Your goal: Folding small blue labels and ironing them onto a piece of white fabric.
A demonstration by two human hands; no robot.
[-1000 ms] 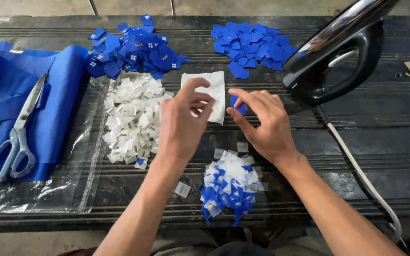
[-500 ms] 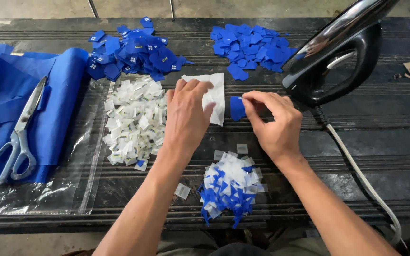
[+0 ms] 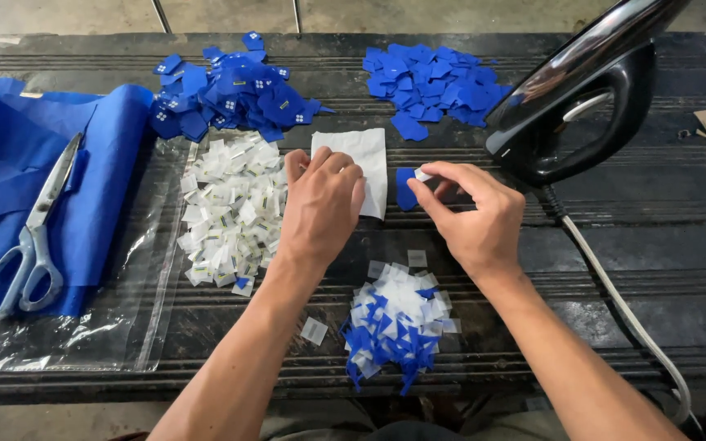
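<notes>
Since a second ago the right hand [image 3: 471, 214] has drawn closer to the left, and the small blue fabric patch [image 3: 405, 189] it carried in the air now lies on the dark slatted table [image 3: 655, 196], touching the right edge of the white cloth [image 3: 363, 163]. The fingertips [image 3: 425, 181] are closed narrowly on a tiny white square [image 3: 422, 174] held over the patch's upper right corner; whether that square already touches the patch is hard to tell from this angle. The left hand [image 3: 320, 208] has shifted a little left and settled flatter: it rests palm down on the white cloth, fingers curled loosely, gripping nothing that I can see.

So the work stands at the point where a white piece and a blue patch meet, right beside the cloth.

Around the hands: a heap of white squares [image 3: 230, 212] lies on a clear plastic bag [image 3: 83, 327] to the left, and a mixed heap of white and blue scraps [image 3: 398, 322] sits near the table's front edge, between the forearms. Two piles of blue patches lie at the back, the left pile [image 3: 230, 90] showing small white marks, the right pile [image 3: 439, 82] plain. A black iron [image 3: 582, 98] stands tilted just right of the right hand, its cord [image 3: 614, 302] trailing toward the front. Scissors [image 3: 30, 237] lie on folded blue fabric [image 3: 10, 171] at the far left.
</notes>
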